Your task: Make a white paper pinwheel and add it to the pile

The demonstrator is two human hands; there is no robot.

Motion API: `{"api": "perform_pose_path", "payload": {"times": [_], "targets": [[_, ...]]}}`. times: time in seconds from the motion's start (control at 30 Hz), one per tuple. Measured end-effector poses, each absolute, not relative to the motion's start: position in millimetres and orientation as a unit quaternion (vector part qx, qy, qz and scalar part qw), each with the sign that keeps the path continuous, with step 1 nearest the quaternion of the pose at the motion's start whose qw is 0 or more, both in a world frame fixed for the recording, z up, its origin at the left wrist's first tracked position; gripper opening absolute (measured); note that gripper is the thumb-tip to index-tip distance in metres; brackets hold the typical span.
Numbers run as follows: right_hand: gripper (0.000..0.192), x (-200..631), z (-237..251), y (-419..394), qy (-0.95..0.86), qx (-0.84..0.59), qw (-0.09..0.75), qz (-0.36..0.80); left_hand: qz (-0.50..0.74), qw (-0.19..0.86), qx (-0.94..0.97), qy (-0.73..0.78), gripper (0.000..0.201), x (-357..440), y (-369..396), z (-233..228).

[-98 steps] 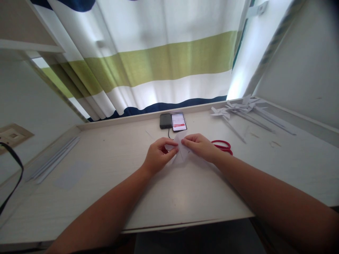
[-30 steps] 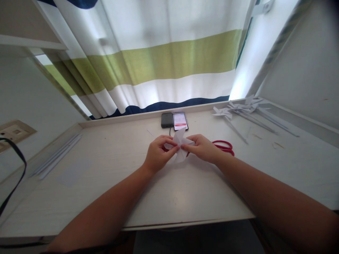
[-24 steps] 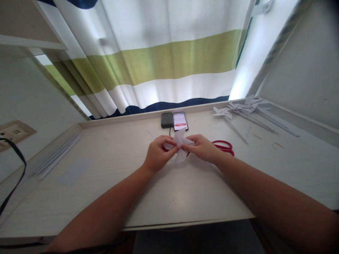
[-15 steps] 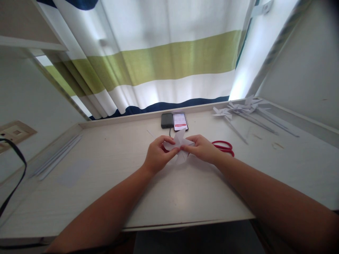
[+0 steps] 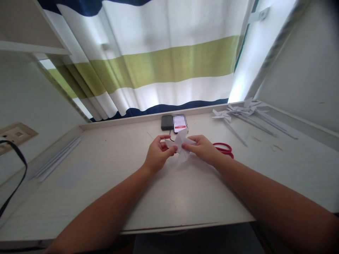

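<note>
A white folded paper pinwheel is held between my two hands, just above the desk. My left hand pinches its left side, thumb near the centre and fingers behind. From the right, my right hand grips the opposite blades, its thumb also close to the middle. Red-handled scissors lie by my right wrist, their blades hidden behind the hand. Beyond the pinwheel sit a lit phone and a dark grey box with a black cable.
Several paper pinwheels on paper sticks lie at the back right, near small scraps. On the left are rolled paper sticks and a pale paper sheet. A striped curtain hangs behind the desk.
My thumbs have drawn slightly apart, showing more of the pinwheel's centre. Both hands still hold it in nearly the same place. The camera view has tilted slightly.
</note>
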State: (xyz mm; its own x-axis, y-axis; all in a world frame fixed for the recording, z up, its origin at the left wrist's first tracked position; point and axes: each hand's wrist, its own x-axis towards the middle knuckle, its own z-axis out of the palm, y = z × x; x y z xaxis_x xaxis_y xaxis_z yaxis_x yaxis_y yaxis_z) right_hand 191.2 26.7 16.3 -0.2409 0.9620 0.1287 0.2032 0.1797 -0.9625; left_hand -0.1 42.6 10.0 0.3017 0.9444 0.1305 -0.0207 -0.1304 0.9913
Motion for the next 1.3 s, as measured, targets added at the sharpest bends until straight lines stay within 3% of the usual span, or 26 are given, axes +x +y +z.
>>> {"api": "perform_pose_path", "payload": {"times": [0.3,0.5,1.3], "targets": [[0.025,191,12,30,-0.632,-0.435,0.442,0.465,0.454,0.564,0.565,0.395,0.060,1,37,17],[0.026,192,12,30,-0.619,-0.457,0.462,0.441,0.451,0.573,0.542,0.418,0.031,1,40,13],[0.021,189,8,31,-0.618,-0.431,0.460,0.470,0.402,0.565,0.614,0.375,0.026,3,41,7]]}}
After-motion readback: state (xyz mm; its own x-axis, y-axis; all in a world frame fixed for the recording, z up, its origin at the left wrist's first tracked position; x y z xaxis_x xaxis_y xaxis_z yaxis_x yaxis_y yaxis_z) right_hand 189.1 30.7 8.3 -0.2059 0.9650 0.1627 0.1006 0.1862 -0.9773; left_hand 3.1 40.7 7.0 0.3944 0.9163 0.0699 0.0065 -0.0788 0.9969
